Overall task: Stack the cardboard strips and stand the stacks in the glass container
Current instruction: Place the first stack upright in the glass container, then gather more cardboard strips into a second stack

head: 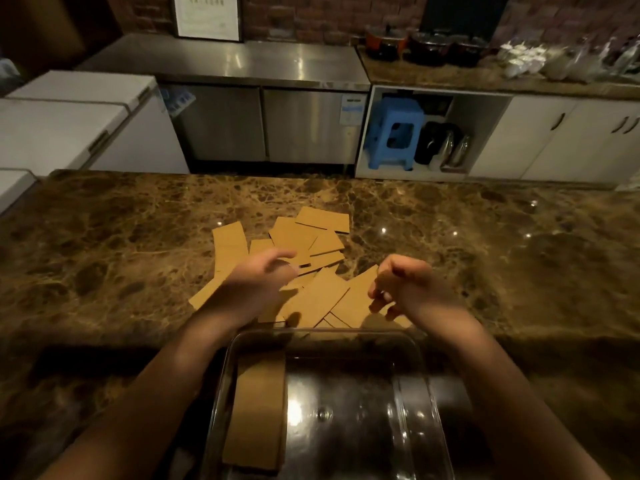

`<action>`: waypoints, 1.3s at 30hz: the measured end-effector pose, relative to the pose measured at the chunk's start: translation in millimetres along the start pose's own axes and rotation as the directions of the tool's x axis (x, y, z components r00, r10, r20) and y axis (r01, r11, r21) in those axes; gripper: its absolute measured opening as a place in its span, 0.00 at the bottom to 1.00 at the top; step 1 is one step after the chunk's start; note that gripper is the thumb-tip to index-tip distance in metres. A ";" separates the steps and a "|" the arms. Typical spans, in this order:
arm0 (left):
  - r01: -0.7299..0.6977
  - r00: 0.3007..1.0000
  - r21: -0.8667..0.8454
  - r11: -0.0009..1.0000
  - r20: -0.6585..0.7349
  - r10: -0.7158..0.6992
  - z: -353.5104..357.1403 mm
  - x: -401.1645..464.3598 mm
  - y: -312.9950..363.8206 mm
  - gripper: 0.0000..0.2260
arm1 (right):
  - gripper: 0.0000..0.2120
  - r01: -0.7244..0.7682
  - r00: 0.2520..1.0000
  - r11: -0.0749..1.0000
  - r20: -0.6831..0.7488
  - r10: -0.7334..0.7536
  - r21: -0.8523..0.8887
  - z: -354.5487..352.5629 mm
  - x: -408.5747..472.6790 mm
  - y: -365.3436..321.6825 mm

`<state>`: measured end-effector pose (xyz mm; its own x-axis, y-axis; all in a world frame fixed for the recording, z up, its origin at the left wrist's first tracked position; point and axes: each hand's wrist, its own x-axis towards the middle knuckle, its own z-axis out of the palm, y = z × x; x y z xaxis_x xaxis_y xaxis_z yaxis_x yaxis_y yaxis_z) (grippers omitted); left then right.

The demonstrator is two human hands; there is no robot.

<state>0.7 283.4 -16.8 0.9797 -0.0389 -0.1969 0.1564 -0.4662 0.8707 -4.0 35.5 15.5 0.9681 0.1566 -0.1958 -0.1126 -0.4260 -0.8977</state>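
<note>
Cardboard strips scattered in a loose, overlapping heap at mid-bench, lying flat at all angles, just beyond the far rim of the glass container. One stack already inside, leaning on its edge against the wall at nine o'clock; remainder of the container holding nothing visible. Container at six o'clock of the heap, close to the near edge of the marbled bench.

Left hand hovering over the nine o'clock side of the heap, fingers loosely curled and holding nothing. Right hand poised at three o'clock of the heap, fingers bent in a half-closed claw — no strip visibly caught in them, though contact with the sheet beneath hard to judge.

Likely step in hand: gathering the next batch. Best done by sweeping both hands inward from nine and three o'clock, squaring the strips into one direction before lifting; tapping the long edges on the bench to align them; pinching firmly across the thickness so none slide out. Then lowering the bundle on edge right beside the standing stack, so each props the other upright — a loose or fanned bundle apt to topple flat on the glass floor.

Beyond, at twelve o'clock: steel cabinets, a blue stool in an open cupboard.
</note>
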 end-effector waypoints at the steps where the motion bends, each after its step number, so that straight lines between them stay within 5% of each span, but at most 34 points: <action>1: 0.020 0.997 0.086 0.996 0.070 -0.027 6.4 17.0 5.4 0.19 | 0.08 -0.003 1.000 1.000 -0.011 0.003 -0.003 -4.6 12.9 4.3; 4: 0.065 0.974 0.385 0.921 0.175 -0.141 31.8 56.4 14.6 0.31 | 0.05 -0.109 0.992 0.988 0.053 0.115 -0.110 -0.6 52.7 17.3; 7: 0.030 0.970 0.672 0.740 0.158 -0.183 52.1 76.2 12.7 0.34 | 0.31 -0.188 0.936 0.853 0.173 0.306 -0.487 17.0 82.8 26.6; 9: 0.007 0.976 0.723 0.690 0.144 -0.161 57.0 82.6 8.4 0.30 | 0.41 -0.170 0.923 0.761 0.168 0.345 -0.626 30.7 93.2 33.3; 13: 0.063 0.971 0.630 0.774 0.140 -0.194 55.1 85.3 -0.5 0.25 | 0.37 -0.100 0.932 0.665 0.165 0.323 -0.740 53.1 102.7 39.7; 19: 0.115 0.968 0.382 0.917 0.165 -0.190 42.8 88.8 -6.8 0.19 | 0.33 -0.117 0.891 0.806 0.297 0.344 -0.581 51.4 107.3 32.7; 23: 0.131 0.976 0.024 0.991 0.170 -0.133 27.1 87.4 -2.5 0.18 | 0.15 -0.154 0.912 0.947 0.329 0.246 -0.282 27.7 103.9 21.7; 26: 0.079 0.995 -0.212 0.974 0.071 -0.065 17.4 82.6 11.6 0.14 | 0.13 -0.195 0.933 0.981 0.309 0.185 -0.001 8.0 100.5 6.4; 30: 0.078 0.997 -0.574 0.815 0.041 -0.066 3.7 74.1 41.0 0.05 | 0.14 -0.152 0.971 0.941 0.224 0.085 0.302 -13.2 96.2 -18.2; 34: 0.174 0.978 -0.838 0.518 0.211 0.012 -6.2 62.6 67.8 0.14 | 0.18 -0.052 0.981 0.861 0.188 -0.051 0.506 -18.8 91.5 -36.3; 39: 0.182 0.976 -0.950 0.253 0.206 0.070 -0.2 55.2 83.3 0.18 | 0.17 0.020 0.992 0.753 0.083 -0.098 0.658 -3.4 85.8 -47.9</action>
<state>67.9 242.6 45.0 0.9413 -0.2524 -0.2241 0.3375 0.7145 0.6129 85.2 66.3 43.1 0.9526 0.2709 -0.1387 -0.2132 0.2688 -0.9393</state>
